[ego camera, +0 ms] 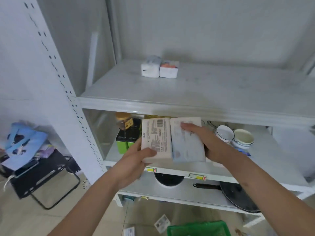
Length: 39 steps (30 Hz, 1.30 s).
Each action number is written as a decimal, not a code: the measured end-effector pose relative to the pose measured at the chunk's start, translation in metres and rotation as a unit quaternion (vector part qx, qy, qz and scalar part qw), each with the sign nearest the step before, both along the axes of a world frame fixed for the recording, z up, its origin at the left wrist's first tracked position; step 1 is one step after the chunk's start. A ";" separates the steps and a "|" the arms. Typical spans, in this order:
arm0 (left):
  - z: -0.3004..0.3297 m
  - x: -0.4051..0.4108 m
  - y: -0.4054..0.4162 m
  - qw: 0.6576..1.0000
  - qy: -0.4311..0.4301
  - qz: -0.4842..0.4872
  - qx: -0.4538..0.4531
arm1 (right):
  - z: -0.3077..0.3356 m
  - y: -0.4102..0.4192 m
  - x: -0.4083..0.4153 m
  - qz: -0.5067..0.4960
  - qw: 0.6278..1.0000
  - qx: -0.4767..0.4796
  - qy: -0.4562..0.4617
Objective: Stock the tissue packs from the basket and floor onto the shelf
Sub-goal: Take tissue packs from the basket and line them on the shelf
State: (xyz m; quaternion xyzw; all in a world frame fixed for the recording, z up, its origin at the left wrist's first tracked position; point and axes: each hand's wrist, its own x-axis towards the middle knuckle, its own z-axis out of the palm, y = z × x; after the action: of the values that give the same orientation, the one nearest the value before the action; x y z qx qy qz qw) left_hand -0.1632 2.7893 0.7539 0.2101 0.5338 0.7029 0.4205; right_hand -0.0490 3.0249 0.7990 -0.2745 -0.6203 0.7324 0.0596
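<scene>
My left hand (136, 160) grips a beige tissue pack (156, 138) with printed text and a barcode. Right beside it, touching, my right hand (204, 142) holds a pale blue tissue pack (185, 143). Both packs are in front of the lower shelf level, below the edge of the upper white shelf (170, 106). Two tissue packs stand side by side at the back of that upper shelf: a white-grey one (150, 67) and one with an orange top (169, 69). The green basket (199, 228) sits at the bottom edge, and loose packs (162, 223) lie on the floor beside it.
The middle shelf holds a jar (123, 120), green-black boxes (126, 138) and stacked bowls (235, 136). A black pan (237, 196) lies on the lower shelf. At left, a black folding stool (42, 176) carries blue printed packs (22, 145). A perforated white upright (71, 99) frames the shelf.
</scene>
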 end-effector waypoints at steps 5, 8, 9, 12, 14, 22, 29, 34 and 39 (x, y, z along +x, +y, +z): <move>0.066 -0.035 0.021 0.999 0.020 0.006 0.025 | 0.070 0.007 -0.026 0.001 0.999 -0.002 0.046; 0.108 -0.063 0.039 0.999 0.032 0.026 0.027 | 0.106 0.020 -0.053 0.011 0.997 0.005 0.080; 0.116 -0.070 0.043 0.999 0.038 0.025 0.020 | 0.109 0.022 -0.059 0.006 0.996 0.000 0.085; 0.135 -0.095 0.054 0.998 0.061 0.022 -0.003 | 0.115 0.037 -0.084 0.023 0.995 -0.008 0.092; 0.142 -0.115 0.063 0.998 0.058 0.029 -0.024 | 0.117 0.045 -0.104 0.026 0.996 -0.003 0.082; 0.138 -0.173 0.103 0.984 0.115 0.103 -0.084 | 0.109 0.078 -0.170 0.018 1.000 0.022 0.005; 0.134 -0.208 0.132 0.976 0.135 0.133 -0.110 | 0.097 0.096 -0.213 -0.137 0.987 0.088 0.013; 0.122 -0.214 0.146 0.970 0.112 0.185 -0.113 | 0.085 0.104 -0.233 -0.182 0.973 0.141 -0.005; 0.124 -0.223 0.152 0.972 0.110 0.176 -0.108 | 0.087 0.115 -0.246 -0.177 0.967 0.179 -0.034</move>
State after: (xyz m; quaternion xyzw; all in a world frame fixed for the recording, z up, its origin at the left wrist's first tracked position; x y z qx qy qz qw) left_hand -0.3864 2.9417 0.8779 0.1416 0.6783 0.6766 0.2493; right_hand -0.2953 3.1397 0.8860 -0.3898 -0.6845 0.5772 0.2152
